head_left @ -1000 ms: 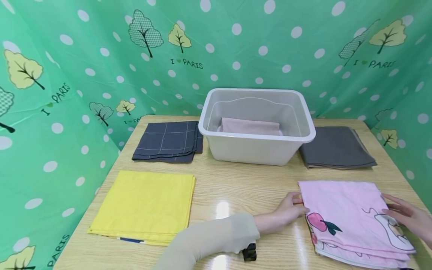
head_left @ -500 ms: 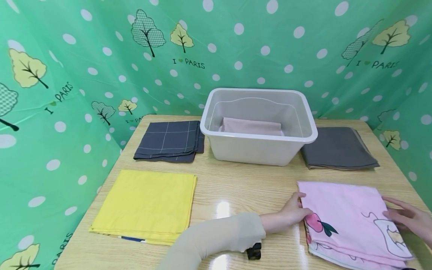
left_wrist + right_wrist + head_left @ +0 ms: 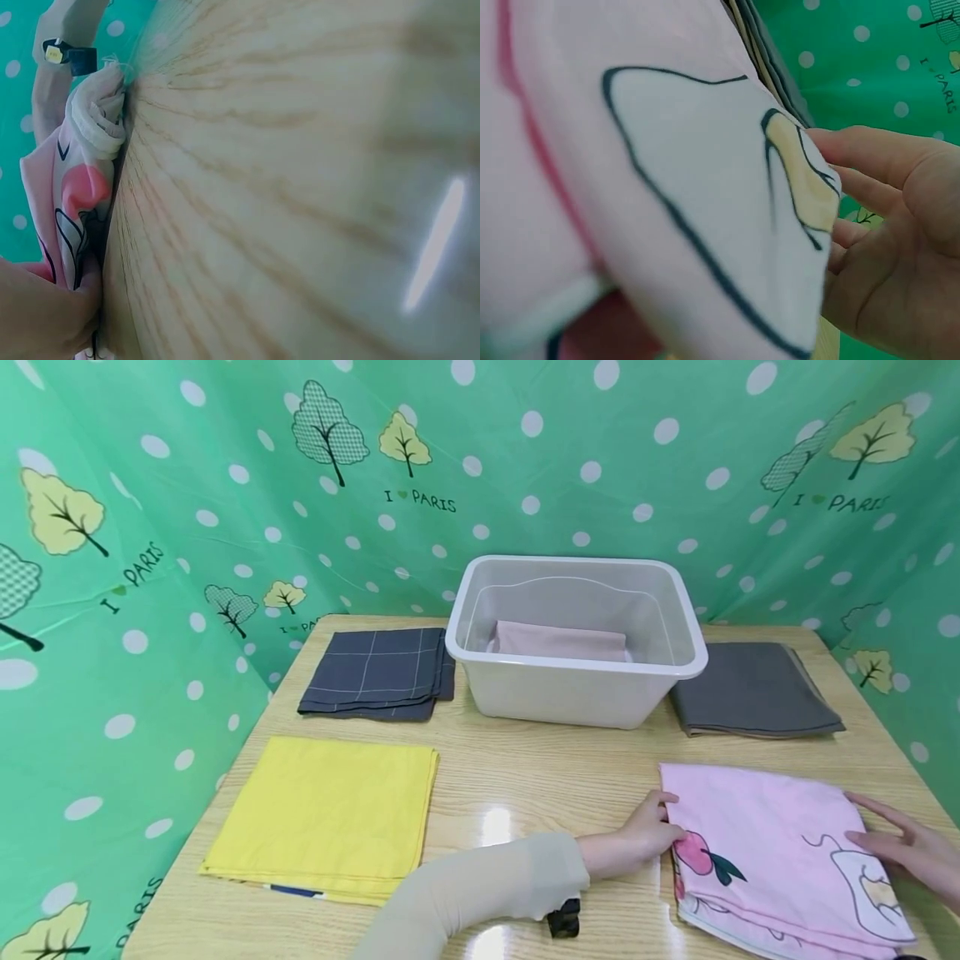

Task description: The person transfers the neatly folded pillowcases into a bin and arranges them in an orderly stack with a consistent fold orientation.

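Observation:
A folded pink cloth (image 3: 757, 835) with a cherry print and a white cartoon figure lies at the table's right front. At its left edge my left hand (image 3: 648, 835) pinches the layers, thumb on top and fingers at the side. My right hand (image 3: 911, 847) holds the opposite edge, its thumb over the cloth and index finger stretched along the far corner. In the right wrist view, the fingertips of the right hand (image 3: 885, 202) go behind the printed edge. From the left wrist, the left hand (image 3: 52, 307) shows low against the table beside the cloth's stacked folds.
A white plastic bin (image 3: 570, 689) stands at the back middle with a pale pink folded cloth (image 3: 562, 642) inside. Folded around it lie a dark checked cloth (image 3: 375, 668), a dark grey cloth (image 3: 757, 689) and a yellow cloth (image 3: 322, 814). A green polka-dot curtain (image 3: 525, 468) surrounds the wooden table (image 3: 510, 768).
The pink cloth's near edge has shifted slightly left, and its far right corner has risen a little. My left fingers have drawn in on its left edge. The other cloths have stayed put.

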{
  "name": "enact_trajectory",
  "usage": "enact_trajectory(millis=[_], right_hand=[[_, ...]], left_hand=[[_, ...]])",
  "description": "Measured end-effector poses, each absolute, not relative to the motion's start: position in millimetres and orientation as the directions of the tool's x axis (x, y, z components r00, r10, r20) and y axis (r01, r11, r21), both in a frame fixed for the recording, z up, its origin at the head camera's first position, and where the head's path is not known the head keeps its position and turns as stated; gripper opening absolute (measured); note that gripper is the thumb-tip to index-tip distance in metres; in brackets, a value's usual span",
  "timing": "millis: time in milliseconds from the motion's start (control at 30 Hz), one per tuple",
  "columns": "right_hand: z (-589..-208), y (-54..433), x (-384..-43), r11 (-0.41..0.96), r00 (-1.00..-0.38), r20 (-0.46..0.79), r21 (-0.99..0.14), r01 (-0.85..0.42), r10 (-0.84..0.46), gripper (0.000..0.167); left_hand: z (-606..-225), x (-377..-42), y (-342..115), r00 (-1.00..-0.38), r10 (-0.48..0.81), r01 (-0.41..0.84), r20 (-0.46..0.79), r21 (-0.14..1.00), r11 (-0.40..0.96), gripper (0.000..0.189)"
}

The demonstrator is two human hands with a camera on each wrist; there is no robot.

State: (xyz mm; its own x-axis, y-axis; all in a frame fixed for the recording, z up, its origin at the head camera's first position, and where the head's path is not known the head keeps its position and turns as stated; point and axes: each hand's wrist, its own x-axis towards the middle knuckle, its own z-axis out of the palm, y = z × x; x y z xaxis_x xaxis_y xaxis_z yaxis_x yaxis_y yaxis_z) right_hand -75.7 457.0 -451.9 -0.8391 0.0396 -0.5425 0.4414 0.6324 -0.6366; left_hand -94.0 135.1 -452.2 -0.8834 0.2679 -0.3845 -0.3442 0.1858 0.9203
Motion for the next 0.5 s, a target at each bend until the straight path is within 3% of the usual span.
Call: enact_trajectory(millis=[167,500], right_hand=[[-448.4,450.6,-79.1,0.638,-0.801,-0.597,-0.598,0.486,0.051,0.094],[-450.8,451.9,-77.6,0.611,-0.811,-0.584,-0.634,0.473,0.022,0.092]], left_hand=[[-450.8,-93.5,134.7,-0.878,0.254,-0.366,-0.407,0.910,0.194,0.041],[-449.4,-94.2,134.6,-0.865,0.264,-0.426,-0.427,0.902,0.066,0.037]])
